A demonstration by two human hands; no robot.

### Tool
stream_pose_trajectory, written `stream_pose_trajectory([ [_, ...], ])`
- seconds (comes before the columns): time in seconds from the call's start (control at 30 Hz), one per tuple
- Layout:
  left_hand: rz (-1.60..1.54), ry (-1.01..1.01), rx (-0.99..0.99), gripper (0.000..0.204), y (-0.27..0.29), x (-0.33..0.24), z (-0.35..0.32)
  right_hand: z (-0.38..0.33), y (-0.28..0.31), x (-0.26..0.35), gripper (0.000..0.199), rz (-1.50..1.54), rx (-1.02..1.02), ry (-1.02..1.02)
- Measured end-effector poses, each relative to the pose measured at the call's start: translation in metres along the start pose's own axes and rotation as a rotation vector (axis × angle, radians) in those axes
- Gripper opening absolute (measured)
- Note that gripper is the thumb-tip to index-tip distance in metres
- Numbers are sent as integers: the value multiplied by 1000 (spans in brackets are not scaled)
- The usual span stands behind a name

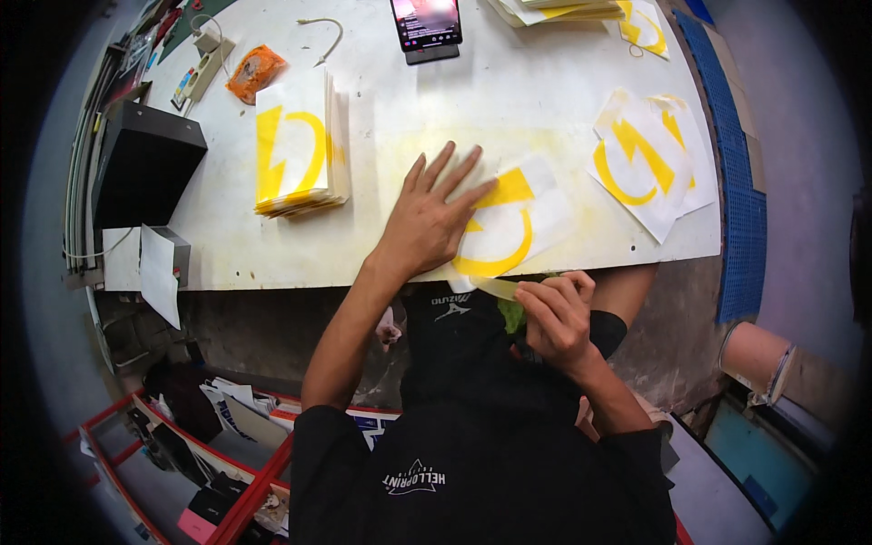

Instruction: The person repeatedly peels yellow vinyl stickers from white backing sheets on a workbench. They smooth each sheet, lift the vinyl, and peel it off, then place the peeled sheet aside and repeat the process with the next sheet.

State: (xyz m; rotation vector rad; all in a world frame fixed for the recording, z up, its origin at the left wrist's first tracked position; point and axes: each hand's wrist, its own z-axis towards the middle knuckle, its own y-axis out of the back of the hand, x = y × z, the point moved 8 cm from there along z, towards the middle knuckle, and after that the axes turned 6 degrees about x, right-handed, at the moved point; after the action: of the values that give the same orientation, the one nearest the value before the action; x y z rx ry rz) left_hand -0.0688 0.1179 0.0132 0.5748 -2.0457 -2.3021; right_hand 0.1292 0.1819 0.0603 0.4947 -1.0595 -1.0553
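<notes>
My left hand [434,216] lies flat on the white table with its fingers spread. It rests on the left part of a white sheet with a bold yellow print [498,254], near the table's front edge. Just off that edge, my right hand [559,320] is closed, thumb and fingers pinching a narrow, pale yellow strip [495,288]. The strip runs from the sheet's near edge to my fingertips; whether it is still attached there I cannot tell.
A thick stack of similar printed sheets [295,150] stands left, and loose printed sheets [647,163] lie right. Farther back are a phone on a stand [427,27], an orange crumpled packet [255,74], a power strip [202,74] and a cable [329,38]. A black box [150,163] sits far left.
</notes>
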Motion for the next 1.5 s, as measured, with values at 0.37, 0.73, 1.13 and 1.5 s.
stream_pose_trajectory([
  [0.37, -87, 62, -28, 53, 11, 11, -1, 46, 5, -54, 28, -98, -14, -64],
  [0.73, -165, 25, -51, 51, 10, 15, -4, -4, -2, -10, 30, -96, 194, 59],
  [1.13, -192, 29, -83, 47, 11, 18, -7, 26, -21, -31, 31, -136, 124, -3],
  [1.5, -181, 32, -132, 47, 11, 16, -7, 1, -25, -4, 29, -171, 160, 57],
])
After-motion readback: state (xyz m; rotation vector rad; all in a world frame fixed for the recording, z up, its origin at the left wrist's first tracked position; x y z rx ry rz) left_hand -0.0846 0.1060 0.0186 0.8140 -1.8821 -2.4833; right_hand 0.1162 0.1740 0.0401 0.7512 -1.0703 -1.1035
